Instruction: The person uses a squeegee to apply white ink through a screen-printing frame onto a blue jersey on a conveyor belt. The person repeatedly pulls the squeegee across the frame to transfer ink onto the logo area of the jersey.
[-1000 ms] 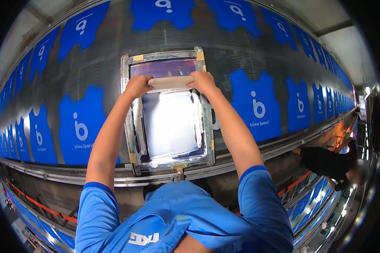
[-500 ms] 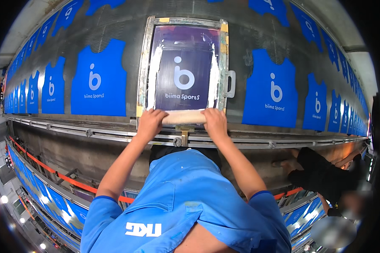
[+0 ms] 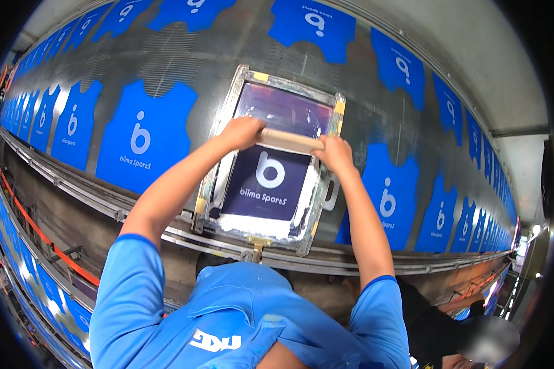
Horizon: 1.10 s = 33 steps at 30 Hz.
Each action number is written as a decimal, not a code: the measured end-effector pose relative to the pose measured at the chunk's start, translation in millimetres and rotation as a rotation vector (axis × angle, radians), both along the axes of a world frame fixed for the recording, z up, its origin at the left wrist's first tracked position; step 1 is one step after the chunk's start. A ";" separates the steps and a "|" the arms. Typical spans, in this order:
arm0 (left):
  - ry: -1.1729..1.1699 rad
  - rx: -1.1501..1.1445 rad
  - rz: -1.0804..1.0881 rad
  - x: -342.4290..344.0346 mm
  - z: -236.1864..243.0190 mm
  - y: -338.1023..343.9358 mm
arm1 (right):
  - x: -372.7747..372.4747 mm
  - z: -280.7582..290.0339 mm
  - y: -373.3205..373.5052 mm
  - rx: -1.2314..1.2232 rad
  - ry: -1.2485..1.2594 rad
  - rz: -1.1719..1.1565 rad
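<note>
My left hand and my right hand are closed on the two ends of a pale wooden squeegee. It lies across the upper part of a screen printing frame, whose metal rim carries bits of yellow tape. Below the squeegee the dark mesh shows a light round logo and lettering. White ink is smeared along the mesh's near edge and sides. The frame rests on the dark printing table, slightly turned in view. The squeegee's blade is hidden from me.
Blue sleeveless shirt pieces with white prints lie left and right of the frame, with more in a far row. A metal rail runs along the near edge. A person in black is at the lower right.
Both hands have pushed the squeegee from the frame's near end toward its far end. My view has tilted, so the table now looks slanted.
</note>
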<state>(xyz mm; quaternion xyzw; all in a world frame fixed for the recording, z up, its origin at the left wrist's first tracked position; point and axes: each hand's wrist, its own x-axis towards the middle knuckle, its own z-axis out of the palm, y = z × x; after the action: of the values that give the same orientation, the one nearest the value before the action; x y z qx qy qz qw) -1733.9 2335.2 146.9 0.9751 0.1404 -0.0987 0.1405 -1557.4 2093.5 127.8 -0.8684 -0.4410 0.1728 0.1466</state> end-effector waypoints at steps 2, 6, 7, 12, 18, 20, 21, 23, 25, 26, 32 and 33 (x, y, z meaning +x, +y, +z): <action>-0.010 -0.023 0.001 35.4 -2.0 33.7 | 34.4 5.2 34.5 -0.053 0.032 -0.025; -0.032 -0.003 0.000 41.7 -16.0 37.0 | 29.7 -17.7 42.2 -0.020 0.066 -0.143; -0.038 0.015 0.018 34.4 -19.7 31.8 | 19.6 -23.0 40.6 -0.002 0.066 -0.170; -0.191 0.049 -0.048 -71.1 -36.9 -44.9 | -82.0 -50.8 -41.7 0.186 0.077 -0.118; -0.185 0.095 0.026 -204.1 -29.5 -138.9 | -206.5 -52.8 -125.9 0.271 0.027 -0.013; -0.184 0.072 0.012 -214.6 -25.6 -141.3 | -213.5 -50.7 -129.3 0.254 0.043 -0.002; -0.188 0.044 -0.001 -212.6 -24.2 -138.1 | -205.7 -49.3 -125.3 0.234 0.042 0.023; -0.126 -0.058 0.035 -186.3 -22.3 -115.6 | -177.8 -42.9 -112.3 0.190 0.036 0.066; -0.180 0.042 -0.019 -131.6 -19.9 -83.2 | -126.2 -36.0 -80.5 0.204 -0.022 0.024; -0.147 -0.019 -0.003 -96.5 -18.8 -62.2 | -94.9 -31.0 -60.1 0.216 -0.058 0.001; -0.045 -0.046 0.022 44.0 -17.7 51.5 | 36.9 -11.7 56.7 -0.025 -0.007 -0.073; -0.021 -0.039 0.015 56.9 -15.4 51.0 | 42.9 -16.8 55.1 -0.021 -0.017 -0.101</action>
<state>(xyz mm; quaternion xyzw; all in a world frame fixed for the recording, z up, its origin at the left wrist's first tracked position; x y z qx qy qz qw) -1677.0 2386.2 131.4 0.9721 0.1444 -0.0901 0.1616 -1514.5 2148.6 111.0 -0.8924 -0.3962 0.1624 0.1424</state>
